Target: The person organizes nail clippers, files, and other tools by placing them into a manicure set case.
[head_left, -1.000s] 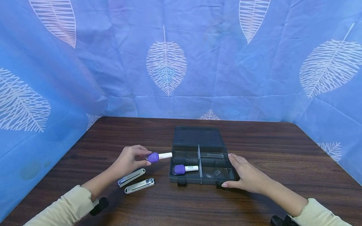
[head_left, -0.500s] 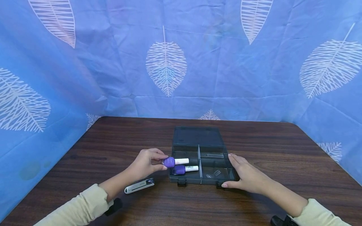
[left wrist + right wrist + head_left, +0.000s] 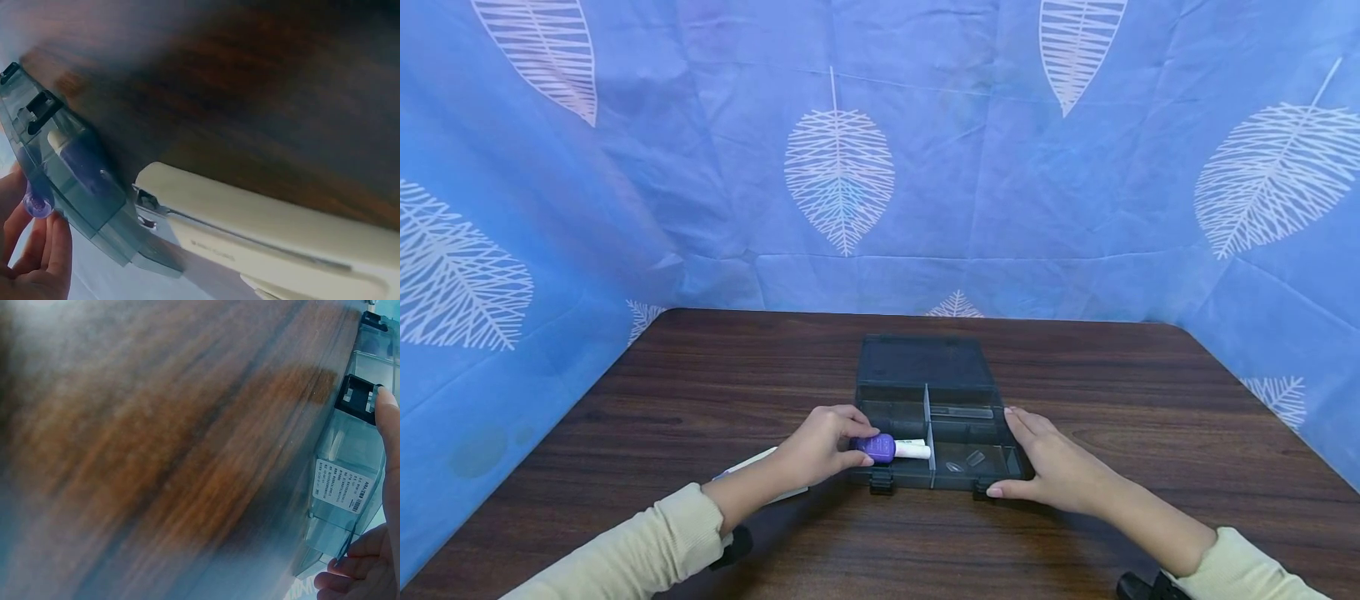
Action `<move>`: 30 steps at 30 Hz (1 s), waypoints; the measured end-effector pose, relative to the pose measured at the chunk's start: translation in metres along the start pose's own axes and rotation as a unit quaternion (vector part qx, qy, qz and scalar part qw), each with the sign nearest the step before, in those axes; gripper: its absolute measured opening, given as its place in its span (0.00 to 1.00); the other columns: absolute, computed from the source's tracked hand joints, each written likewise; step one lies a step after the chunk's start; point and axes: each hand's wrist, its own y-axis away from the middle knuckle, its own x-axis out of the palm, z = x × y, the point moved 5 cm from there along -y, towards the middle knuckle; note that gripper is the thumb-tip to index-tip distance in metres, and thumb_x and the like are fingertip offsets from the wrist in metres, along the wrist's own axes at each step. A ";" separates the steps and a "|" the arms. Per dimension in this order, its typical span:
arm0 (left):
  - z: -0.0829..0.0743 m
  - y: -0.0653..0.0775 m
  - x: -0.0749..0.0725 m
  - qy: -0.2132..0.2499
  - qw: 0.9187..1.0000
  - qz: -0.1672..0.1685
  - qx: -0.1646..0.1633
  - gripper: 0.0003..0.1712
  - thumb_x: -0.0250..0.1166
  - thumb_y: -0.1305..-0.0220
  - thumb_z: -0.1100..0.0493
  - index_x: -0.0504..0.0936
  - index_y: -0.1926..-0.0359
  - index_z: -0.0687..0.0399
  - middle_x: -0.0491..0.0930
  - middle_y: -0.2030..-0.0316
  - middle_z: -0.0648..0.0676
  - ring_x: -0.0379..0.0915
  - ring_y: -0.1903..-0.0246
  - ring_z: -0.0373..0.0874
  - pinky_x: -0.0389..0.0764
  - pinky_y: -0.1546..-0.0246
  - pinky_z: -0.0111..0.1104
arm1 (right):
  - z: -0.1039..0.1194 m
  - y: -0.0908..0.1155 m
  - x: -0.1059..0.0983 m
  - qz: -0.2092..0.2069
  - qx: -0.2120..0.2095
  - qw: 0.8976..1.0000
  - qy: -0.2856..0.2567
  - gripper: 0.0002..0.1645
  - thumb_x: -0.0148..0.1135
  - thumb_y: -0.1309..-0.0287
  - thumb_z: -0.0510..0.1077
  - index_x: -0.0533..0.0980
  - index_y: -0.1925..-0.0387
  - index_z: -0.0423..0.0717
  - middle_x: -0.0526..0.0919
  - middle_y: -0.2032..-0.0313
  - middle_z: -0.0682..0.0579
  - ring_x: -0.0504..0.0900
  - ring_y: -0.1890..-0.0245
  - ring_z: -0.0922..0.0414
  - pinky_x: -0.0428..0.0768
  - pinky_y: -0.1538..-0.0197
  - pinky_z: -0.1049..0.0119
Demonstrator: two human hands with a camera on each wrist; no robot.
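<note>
My left hand (image 3: 827,442) pinches a purple nail polish bottle (image 3: 877,448) with a white cap, low in the front left compartment of a dark see-through divided box (image 3: 917,482). A second purple nail polish bottle (image 3: 87,165) lies in that compartment, seen through the wall in the left wrist view and mostly covered by the held one in the head view. My right hand (image 3: 1060,467) grips the box's right side, its thumb at the front latch (image 3: 357,399) and the fingers along the side wall. Small clear pieces (image 3: 975,458) lie in the front right compartment.
The box lid (image 3: 921,362) is folded back behind the box. A pale nail clipper (image 3: 269,219) lies on the wooden table (image 3: 760,358) left of the box, with part of another beside it; my left forearm mostly hides both in the head view. A patterned blue cloth (image 3: 925,167) hangs behind.
My left hand has carried the nail polish bottle rightward from beside the box into the front left compartment. Its forearm now covers the clippers. The right hand has stayed on the box.
</note>
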 end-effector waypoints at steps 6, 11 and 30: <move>-0.002 -0.003 0.000 -0.016 1.000 0.015 0.001 0.17 0.70 0.49 0.62 0.84 0.56 0.65 0.81 0.62 0.56 0.76 0.65 0.42 0.78 0.69 0.22 | 0.000 -0.001 -0.001 0.000 0.000 1.000 0.005 0.67 0.56 0.59 0.78 0.57 0.35 0.28 0.61 0.36 0.29 0.61 0.37 0.34 0.68 0.43 0.40; -0.004 -0.007 0.000 -0.012 0.999 0.039 -0.018 0.16 0.70 0.49 0.63 0.84 0.57 0.65 0.81 0.61 0.58 0.78 0.63 0.44 0.82 0.63 0.28 | 0.000 0.000 -0.001 0.003 0.000 1.000 0.006 0.67 0.56 0.59 0.78 0.56 0.35 0.28 0.61 0.36 0.29 0.61 0.37 0.34 0.68 0.43 0.40; -0.014 -0.032 0.003 -0.069 0.982 0.168 -0.058 0.13 0.72 0.54 0.66 0.85 0.63 0.64 0.84 0.64 0.57 0.78 0.65 0.42 0.82 0.61 0.31 | -0.001 0.000 0.000 0.002 -0.003 1.000 0.004 0.66 0.56 0.58 0.77 0.57 0.35 0.28 0.61 0.36 0.29 0.61 0.37 0.33 0.68 0.43 0.40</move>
